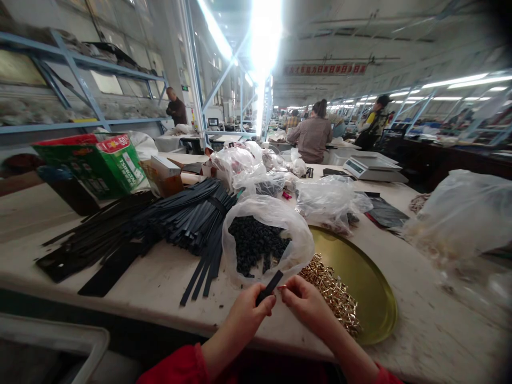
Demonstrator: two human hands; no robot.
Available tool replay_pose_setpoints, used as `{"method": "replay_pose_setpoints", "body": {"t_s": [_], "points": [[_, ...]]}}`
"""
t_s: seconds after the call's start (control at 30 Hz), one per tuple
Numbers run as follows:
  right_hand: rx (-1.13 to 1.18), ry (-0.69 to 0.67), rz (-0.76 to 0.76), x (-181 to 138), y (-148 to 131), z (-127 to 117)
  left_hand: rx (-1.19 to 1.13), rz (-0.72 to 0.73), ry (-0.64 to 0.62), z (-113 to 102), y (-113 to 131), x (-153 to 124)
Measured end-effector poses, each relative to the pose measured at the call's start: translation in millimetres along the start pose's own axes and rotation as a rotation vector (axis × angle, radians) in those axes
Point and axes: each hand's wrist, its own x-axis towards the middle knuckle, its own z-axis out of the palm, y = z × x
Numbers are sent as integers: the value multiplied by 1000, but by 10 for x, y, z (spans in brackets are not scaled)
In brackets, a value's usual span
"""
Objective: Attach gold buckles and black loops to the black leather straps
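Note:
My left hand (248, 314) is closed around the lower end of a black strap (270, 287), which sticks up and to the right from my fingers. My right hand (306, 301) is pinched beside the strap's end, and what it holds is too small to make out. Just behind my hands sits an open clear plastic bag of small black parts (256, 242). To the right lies a round gold tray (360, 282) with a heap of small gold metal buckles (334, 293) along its near left side. A pile of long black straps (176, 218) covers the table to the left.
A green cardboard box (96, 162) stands at the back left, several plastic bags (332, 200) in the middle and right. A white weighing scale (372, 168) sits farther back. Several people work at benches beyond. A pale bin (56, 346) sits below the table edge.

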Motion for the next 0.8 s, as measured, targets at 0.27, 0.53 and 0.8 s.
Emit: {"method": "replay_pose_setpoints", "body": {"t_s": [0.27, 0.53, 0.8], "points": [[830, -223, 145, -170, -156, 264, 62, 11, 34, -61, 5, -30], [753, -64, 70, -181, -38, 379, 224, -72, -37, -97, 44, -54], [1204, 141, 436, -292, -131, 435, 241, -75, -161, -304, 56, -268]]}}
